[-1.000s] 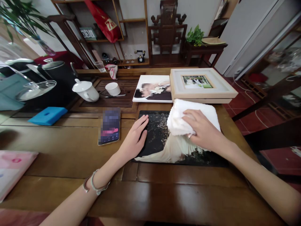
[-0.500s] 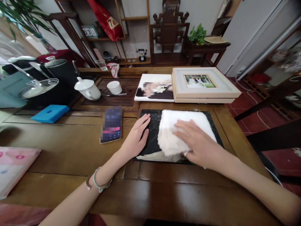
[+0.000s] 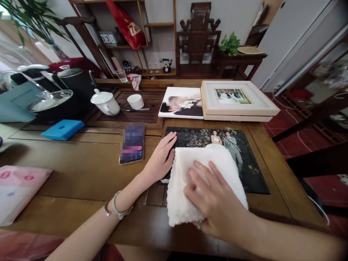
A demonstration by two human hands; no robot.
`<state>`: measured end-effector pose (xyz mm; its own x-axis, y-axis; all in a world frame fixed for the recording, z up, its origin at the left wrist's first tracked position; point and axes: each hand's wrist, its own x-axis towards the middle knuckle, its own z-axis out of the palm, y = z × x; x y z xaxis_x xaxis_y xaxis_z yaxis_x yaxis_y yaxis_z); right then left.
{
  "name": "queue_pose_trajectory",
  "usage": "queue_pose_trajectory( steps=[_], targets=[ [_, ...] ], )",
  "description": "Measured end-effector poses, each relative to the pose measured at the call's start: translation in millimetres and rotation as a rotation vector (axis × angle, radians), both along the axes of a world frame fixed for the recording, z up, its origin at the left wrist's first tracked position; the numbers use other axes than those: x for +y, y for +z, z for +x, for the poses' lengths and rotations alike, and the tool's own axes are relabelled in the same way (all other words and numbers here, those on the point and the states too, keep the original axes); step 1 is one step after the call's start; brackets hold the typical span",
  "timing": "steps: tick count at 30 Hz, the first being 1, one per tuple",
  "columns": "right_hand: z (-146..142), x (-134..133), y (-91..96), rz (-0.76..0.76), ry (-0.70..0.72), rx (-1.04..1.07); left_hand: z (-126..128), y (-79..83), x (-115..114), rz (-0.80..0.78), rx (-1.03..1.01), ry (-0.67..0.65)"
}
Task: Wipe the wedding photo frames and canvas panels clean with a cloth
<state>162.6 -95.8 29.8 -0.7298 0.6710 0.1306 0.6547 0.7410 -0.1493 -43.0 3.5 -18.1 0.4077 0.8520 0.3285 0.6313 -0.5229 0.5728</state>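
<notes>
A dark photo print (image 3: 254, 174) of two people in wedding clothes lies flat on the wooden table. My left hand (image 3: 161, 159) rests at its left edge, fingers stretched out and holding nothing. Over the print's lower part and past its front edge lies a folded, fluffy white cloth (image 3: 179, 203). My right hand (image 3: 212, 197) presses on this cloth with bent fingers, its thumb low at the cloth's front edge. Part of the print is hidden under the cloth.
A phone (image 3: 132, 143) lies left of my left hand. Behind the print are a white photo panel (image 3: 170, 95) and stacked frames (image 3: 239, 108). Farther left stand a lidded white cup (image 3: 105, 103), a small white bowl (image 3: 135, 102), a blue sponge-like block (image 3: 62, 129) and a dark kettle (image 3: 74, 85).
My right hand has drawn the white cloth toward me and slightly left, over the print's front edge. The two people at the print's upper part now show. My left hand stays at the edge.
</notes>
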Motion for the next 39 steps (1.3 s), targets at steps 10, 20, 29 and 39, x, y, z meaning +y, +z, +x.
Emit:
queue_pose_trajectory(
  steps=[10,20,29,39],
  targets=[
    [10,109,11.3,-0.044,-0.231,0.276,0,0.6,-1,0.024,-0.018,0.000],
    [-32,164,30.3,-0.298,-0.252,0.411,0,0.8,-3,0.026,-0.006,0.033],
    [14,76,0.9,-0.022,-0.243,0.251,0,0.4,-3,0.016,-0.017,0.017],
    [24,70,4.0,-0.170,-0.082,0.140,-1,0.1,-2,0.018,-0.037,0.003]
  ],
)
